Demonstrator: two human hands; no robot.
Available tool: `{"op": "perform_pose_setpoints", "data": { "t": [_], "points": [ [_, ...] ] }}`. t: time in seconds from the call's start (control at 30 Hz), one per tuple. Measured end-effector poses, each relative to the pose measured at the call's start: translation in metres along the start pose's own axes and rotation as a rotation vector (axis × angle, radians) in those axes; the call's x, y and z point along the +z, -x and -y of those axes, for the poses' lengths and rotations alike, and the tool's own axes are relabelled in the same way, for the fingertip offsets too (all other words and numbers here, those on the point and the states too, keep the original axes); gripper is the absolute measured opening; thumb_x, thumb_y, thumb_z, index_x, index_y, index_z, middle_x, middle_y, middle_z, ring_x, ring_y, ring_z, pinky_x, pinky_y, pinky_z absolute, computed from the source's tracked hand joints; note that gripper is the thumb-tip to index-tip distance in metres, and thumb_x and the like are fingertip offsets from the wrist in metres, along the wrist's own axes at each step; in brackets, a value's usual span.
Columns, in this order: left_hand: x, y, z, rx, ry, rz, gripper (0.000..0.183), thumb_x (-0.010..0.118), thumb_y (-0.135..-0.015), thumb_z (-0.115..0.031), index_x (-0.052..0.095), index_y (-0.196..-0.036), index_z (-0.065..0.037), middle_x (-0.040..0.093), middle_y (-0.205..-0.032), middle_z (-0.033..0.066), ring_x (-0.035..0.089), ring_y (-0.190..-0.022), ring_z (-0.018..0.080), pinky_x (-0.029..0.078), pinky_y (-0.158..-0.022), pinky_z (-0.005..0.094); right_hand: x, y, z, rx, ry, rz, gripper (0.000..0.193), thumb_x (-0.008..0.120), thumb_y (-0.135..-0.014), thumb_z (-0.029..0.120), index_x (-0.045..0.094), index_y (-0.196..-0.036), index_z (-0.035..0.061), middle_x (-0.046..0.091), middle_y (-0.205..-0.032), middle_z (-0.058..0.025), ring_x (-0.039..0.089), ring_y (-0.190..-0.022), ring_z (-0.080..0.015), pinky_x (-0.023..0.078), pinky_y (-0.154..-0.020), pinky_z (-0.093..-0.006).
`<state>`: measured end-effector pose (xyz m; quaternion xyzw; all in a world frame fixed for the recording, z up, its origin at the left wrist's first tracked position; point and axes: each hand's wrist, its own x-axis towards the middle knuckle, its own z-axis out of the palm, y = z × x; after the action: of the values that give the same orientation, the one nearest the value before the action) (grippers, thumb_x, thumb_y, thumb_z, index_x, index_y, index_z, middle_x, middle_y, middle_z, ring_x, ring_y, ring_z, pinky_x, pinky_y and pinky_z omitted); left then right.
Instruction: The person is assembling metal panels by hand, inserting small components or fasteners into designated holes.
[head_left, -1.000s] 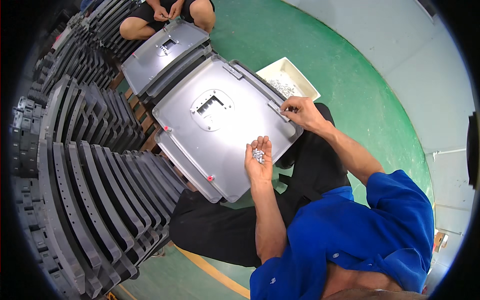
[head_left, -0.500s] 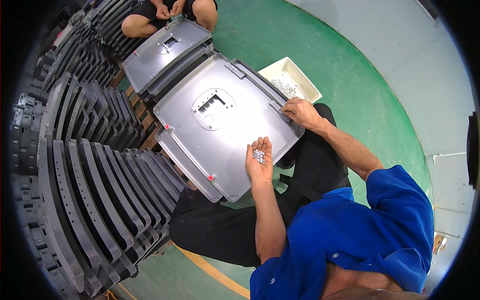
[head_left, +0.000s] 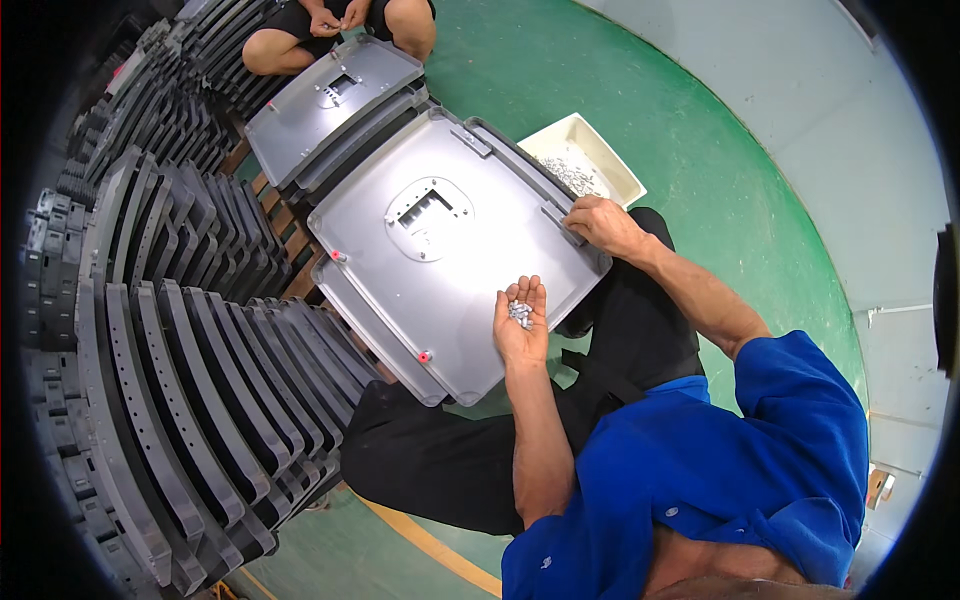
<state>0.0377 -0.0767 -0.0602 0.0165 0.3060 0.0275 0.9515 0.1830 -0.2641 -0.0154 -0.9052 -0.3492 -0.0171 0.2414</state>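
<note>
My left hand (head_left: pixel 520 330) is palm up over the near part of a grey metal panel (head_left: pixel 380 290), fingers lightly cupped around a small heap of silver metal fasteners (head_left: pixel 520 313). Along the panel's right edge runs a narrow grey bracket (head_left: pixel 560 222). My right hand (head_left: pixel 605 225) rests at that bracket with its thumb and fingers pinched together; what lies between the fingertips is hidden. The panel has a rectangular cutout (head_left: pixel 425 208) inside a raised round area. Two red pieces (head_left: pixel 424 357) sit along its left side.
A cream bin (head_left: pixel 625 175) of small metal fasteners stands on the green floor beyond my right hand. Stacked grey panels (head_left: pixel 200 380) line the left side. Across from me a person's hands (head_left: pixel 338 20) are above another panel (head_left: pixel 335 100). My legs flank the near edge.
</note>
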Motion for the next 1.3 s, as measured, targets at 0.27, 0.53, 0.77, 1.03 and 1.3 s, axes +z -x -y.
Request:
{"op": "perform_pose_setpoints", "data": {
  "t": [0.27, 0.53, 0.77, 1.03, 1.3],
  "points": [
    [0.005, 0.003, -0.001, -0.004, -0.004, -0.018, 0.032, 0.043, -0.102, -0.023, 0.055, -0.085, 0.0, 0.062, -0.095, 0.016, 0.063, -0.096, 0.0305, 0.057, -0.086, 0.0407, 0.004, -0.003, -0.001, -0.013, 0.021, 0.029, 0.015, 0.057, -0.081, 0.009, 0.07, -0.085, 0.0013, 0.063, -0.082, -0.0141, 0.063, -0.083, -0.0318, 0.052, -0.076, -0.0406],
    [0.001, 0.006, -0.005, -0.032, 0.044, 0.014, 0.034, 0.046, -0.101, -0.027, 0.049, -0.077, -0.004, 0.06, -0.084, 0.0119, 0.062, -0.084, 0.0273, 0.058, -0.077, 0.0367, 0.004, -0.002, 0.001, 0.004, 0.007, -0.012, 0.014, 0.057, -0.081, 0.008, 0.07, -0.084, 0.0013, 0.061, -0.089, -0.016, 0.063, -0.083, -0.0335, 0.052, -0.076, -0.0411],
    [0.012, 0.019, -0.004, -0.051, -0.012, -0.022, 0.035, 0.043, -0.102, -0.033, 0.042, -0.075, -0.011, 0.046, -0.07, 0.0045, 0.047, -0.065, 0.0169, 0.038, -0.049, 0.0249, 0.004, 0.002, 0.001, 0.037, -0.001, 0.005, 0.014, 0.057, -0.082, 0.008, 0.069, -0.084, 0.001, 0.058, -0.094, -0.0171, 0.063, -0.081, -0.0348, 0.053, -0.075, -0.042],
    [0.017, 0.03, 0.003, -0.092, -0.088, 0.04, 0.03, 0.041, -0.103, -0.032, 0.044, -0.081, -0.012, 0.04, -0.066, -0.0002, 0.037, -0.053, 0.0111, 0.028, -0.039, 0.0211, -0.001, -0.002, -0.004, 0.062, -0.012, 0.088, 0.015, 0.055, -0.084, 0.009, 0.067, -0.086, 0.0006, 0.057, -0.095, -0.0182, 0.062, -0.086, -0.0358, 0.052, -0.078, -0.0443],
    [0.028, 0.065, -0.003, -0.056, -0.295, 0.09, 0.027, 0.048, -0.101, -0.032, 0.049, -0.082, -0.012, 0.043, -0.066, -0.0024, 0.038, -0.05, 0.0068, 0.028, -0.04, 0.0192, -0.003, 0.015, 0.007, 0.171, -0.153, -0.104, 0.03, 0.06, -0.078, -0.001, 0.066, -0.107, 0.002, 0.059, -0.103, -0.0199, 0.059, -0.095, -0.0392, 0.05, -0.083, -0.0431]
  ]
}}
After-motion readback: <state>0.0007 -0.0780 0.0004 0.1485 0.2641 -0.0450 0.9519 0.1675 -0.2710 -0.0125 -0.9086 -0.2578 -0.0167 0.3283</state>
